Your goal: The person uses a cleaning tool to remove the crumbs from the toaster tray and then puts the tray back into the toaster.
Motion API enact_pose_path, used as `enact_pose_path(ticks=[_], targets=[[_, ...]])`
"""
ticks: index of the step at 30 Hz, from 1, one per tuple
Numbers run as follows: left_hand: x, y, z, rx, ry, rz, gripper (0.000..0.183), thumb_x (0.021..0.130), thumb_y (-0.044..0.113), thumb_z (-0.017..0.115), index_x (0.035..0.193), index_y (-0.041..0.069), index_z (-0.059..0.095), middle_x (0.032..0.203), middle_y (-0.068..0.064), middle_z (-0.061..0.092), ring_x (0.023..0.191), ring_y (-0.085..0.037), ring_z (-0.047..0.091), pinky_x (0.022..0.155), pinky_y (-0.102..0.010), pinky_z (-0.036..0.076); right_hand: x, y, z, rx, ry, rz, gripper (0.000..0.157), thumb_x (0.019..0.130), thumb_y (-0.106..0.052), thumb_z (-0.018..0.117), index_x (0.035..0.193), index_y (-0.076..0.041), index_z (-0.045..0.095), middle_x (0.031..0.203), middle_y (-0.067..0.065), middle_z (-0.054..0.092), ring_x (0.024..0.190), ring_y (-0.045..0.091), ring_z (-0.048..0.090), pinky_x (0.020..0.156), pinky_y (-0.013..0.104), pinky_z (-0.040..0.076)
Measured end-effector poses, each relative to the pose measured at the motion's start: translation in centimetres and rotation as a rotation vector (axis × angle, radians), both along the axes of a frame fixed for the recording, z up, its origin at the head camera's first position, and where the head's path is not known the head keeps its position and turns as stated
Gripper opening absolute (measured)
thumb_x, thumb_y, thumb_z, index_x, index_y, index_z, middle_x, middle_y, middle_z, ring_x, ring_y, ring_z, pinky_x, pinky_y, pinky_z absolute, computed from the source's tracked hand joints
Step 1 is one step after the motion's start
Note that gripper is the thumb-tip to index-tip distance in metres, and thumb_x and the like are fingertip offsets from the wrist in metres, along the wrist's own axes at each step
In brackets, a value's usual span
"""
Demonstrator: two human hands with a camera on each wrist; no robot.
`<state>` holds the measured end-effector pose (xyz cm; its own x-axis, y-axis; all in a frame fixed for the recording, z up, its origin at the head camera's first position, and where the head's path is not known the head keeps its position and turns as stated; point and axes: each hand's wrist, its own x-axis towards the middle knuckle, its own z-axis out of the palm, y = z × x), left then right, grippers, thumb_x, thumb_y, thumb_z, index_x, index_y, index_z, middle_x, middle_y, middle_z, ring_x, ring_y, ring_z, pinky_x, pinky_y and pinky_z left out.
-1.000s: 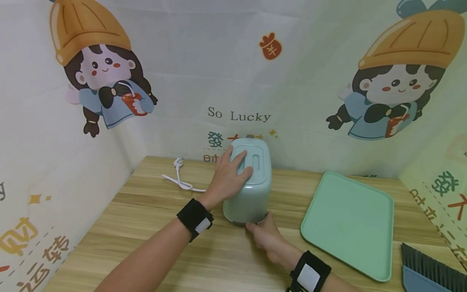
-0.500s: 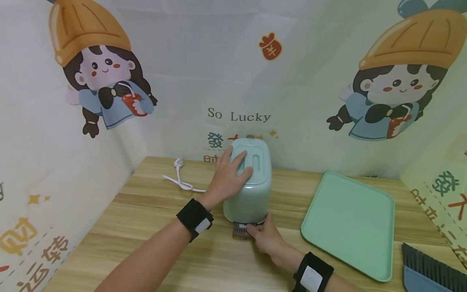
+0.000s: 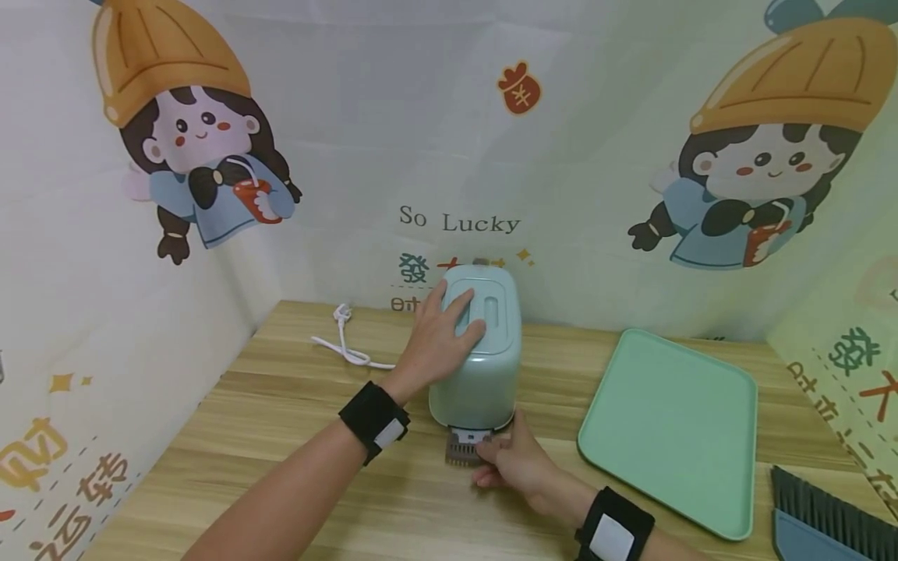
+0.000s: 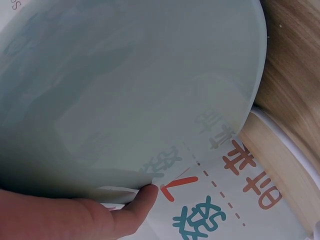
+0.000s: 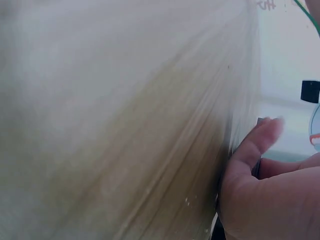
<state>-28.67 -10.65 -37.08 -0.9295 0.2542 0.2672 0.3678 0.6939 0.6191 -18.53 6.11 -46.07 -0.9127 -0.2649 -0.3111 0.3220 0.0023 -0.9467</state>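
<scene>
From the head view, a mint-green toaster (image 3: 479,351) stands upright on the wooden table (image 3: 281,436), in the middle toward the far wall. The left hand (image 3: 440,336) lies over its top left edge, fingers spread and draped onto the lid, pressing it down rather than gripping. The right hand (image 3: 515,460) is at the near base, fingers curled onto a dark slotted crumb tray (image 3: 466,447) that sticks out from under the body toward the near side. A green tray (image 3: 669,428) lies to the right, a white cord (image 3: 344,343) far left, and a brush (image 3: 828,506) at the near right corner.

The toaster looks like a smooth, rounded plastic shell: probably light and slippery, apt to slide on the wood, so a flat palm on top seems the sound place to steady it. The crumb tray looks thin and stiff, likely best taken at its near edge and kept level.

In the left wrist view, the pale green shell (image 4: 130,90) fills the frame and one fingertip (image 4: 145,197) rests at its lower edge; the other fingers are out of sight.

In the right wrist view, blurred wood grain (image 5: 125,125) dominates. The thumb (image 5: 255,142) bears against a dark thin edge; whether the fingers are fully clamped on it I cannot tell here.
</scene>
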Motion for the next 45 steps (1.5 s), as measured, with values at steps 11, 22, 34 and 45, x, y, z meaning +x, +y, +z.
enact_pose_path(ticks=[11, 22, 34, 45], targets=[[0.1, 0.0, 0.2, -0.001, -0.019, 0.003, 0.065, 0.106, 0.044, 0.052, 0.163, 0.013, 0.043, 0.176, -0.020, 0.011, 0.160, -0.047, 0.013, 0.125, -0.068, 0.025, 0.9, 0.1, -0.5, -0.043, -0.021, -0.012, 0.047, 0.106, 0.004, 0.052, 0.136, 0.008, 0.016, 0.109, 0.030, 0.066, 0.074, 0.021, 0.074, 0.077, 0.036, 0.067], [0.1, 0.0, 0.0, 0.000, -0.025, -0.007, 0.065, 0.106, 0.044, 0.052, 0.164, 0.014, 0.042, 0.177, -0.019, 0.009, 0.160, -0.046, 0.011, 0.126, -0.068, 0.024, 1.0, 0.6, 0.1, 0.005, -0.044, 0.090, 0.025, 0.107, 0.002, 0.049, 0.127, 0.016, 0.041, 0.111, 0.025, 0.065, 0.085, 0.019, 0.072, 0.085, 0.035, 0.066], [0.0, 0.0, 0.0, 0.007, -0.010, -0.013, 0.065, 0.106, 0.043, 0.051, 0.163, 0.013, 0.043, 0.176, -0.020, 0.009, 0.160, -0.045, 0.011, 0.126, -0.068, 0.023, 1.0, 0.2, -0.1, 0.023, 0.023, 0.028, 0.029, 0.102, 0.008, 0.052, 0.127, 0.020, 0.045, 0.109, 0.025, 0.066, 0.090, 0.019, 0.070, 0.085, 0.034, 0.066], [0.1, 0.1, 0.0, 0.009, -0.018, -0.006, 0.066, 0.106, 0.044, 0.052, 0.164, 0.014, 0.042, 0.177, -0.019, 0.009, 0.160, -0.045, 0.012, 0.125, -0.069, 0.024, 1.2, 0.8, 0.0, 0.088, 0.050, 0.070, 0.032, 0.097, 0.005, 0.060, 0.126, 0.018, 0.053, 0.107, 0.017, 0.073, 0.095, 0.017, 0.069, 0.086, 0.035, 0.064]])
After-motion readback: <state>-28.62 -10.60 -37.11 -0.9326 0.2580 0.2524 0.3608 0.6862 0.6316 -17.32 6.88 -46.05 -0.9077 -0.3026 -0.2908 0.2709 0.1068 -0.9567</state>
